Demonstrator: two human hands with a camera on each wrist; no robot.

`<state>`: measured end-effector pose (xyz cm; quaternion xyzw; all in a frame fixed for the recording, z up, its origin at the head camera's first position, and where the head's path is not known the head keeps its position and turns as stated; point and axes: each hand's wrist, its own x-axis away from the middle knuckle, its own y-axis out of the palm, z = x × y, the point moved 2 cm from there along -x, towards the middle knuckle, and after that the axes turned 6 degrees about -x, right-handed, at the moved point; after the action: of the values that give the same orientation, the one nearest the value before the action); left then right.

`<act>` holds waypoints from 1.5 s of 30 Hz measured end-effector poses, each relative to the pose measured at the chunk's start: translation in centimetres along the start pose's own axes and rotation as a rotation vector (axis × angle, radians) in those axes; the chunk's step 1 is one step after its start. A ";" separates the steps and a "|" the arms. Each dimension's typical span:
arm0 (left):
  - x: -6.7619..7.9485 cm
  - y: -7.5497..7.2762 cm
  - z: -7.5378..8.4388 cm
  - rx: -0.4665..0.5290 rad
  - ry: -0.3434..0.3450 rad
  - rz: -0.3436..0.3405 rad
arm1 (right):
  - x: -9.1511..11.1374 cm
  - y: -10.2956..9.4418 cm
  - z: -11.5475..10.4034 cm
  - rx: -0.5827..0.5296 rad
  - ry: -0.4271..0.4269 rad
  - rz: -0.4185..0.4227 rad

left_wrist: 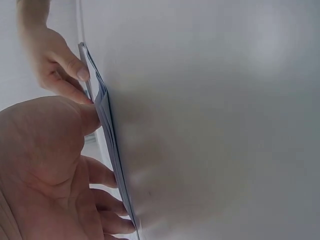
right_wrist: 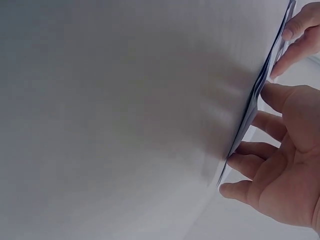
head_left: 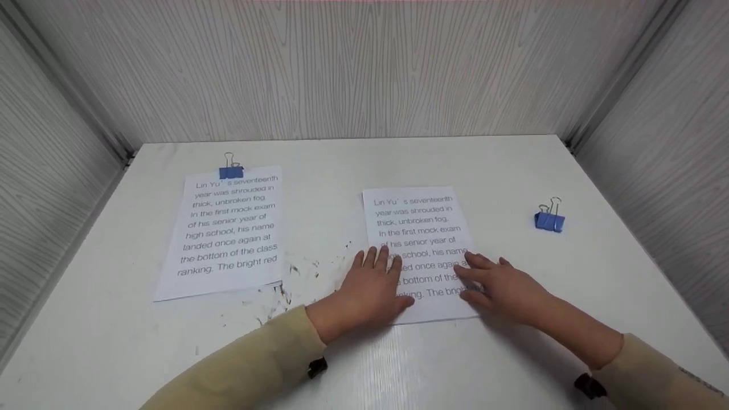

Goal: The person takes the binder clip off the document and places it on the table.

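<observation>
Fingers (head_left: 371, 259) loosely spread, touching without gripping, the left hand (head_left: 367, 290) and right hand (head_left: 512, 291) would best square the printed sheets (head_left: 418, 225) at lower centre with light, even inward pressure.

- Head: high, from the near side, facing forward and down toward the far edge of the table (head_left: 319, 165).
- Both wrist views: low, close, tipped sideways, sharing the papers (head_left: 418, 228), left hand (head_left: 370, 287) and right hand (head_left: 510, 290).

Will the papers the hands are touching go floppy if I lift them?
Probably: lifted by one edge, the paper stack would likely sag, since its thin sheets bow apart in the wrist views. They might also shift, as the loose binder clip lies away from them.
</observation>
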<state>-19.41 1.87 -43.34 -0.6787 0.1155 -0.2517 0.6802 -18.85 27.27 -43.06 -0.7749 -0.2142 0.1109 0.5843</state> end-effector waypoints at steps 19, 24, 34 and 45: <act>-6.0 -0.7 2.8 -0.087 0.022 0.046 | -0.1 -1.7 4.9 0.047 0.177 0.011; -5.8 -0.6 3.5 -0.100 0.059 0.047 | 0.4 -2.1 6.0 0.042 0.183 0.021; -5.9 -0.5 3.6 -0.042 0.077 0.033 | 0.6 -2.5 6.6 -0.003 0.237 0.000; -6.2 -0.5 3.6 -0.008 0.073 0.039 | 0.5 -2.4 6.9 -0.014 0.258 -0.006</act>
<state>-22.93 8.13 -43.79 -0.6695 0.1546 -0.2623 0.6775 -21.81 33.91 -42.78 -0.7863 -0.1403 0.0073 0.6017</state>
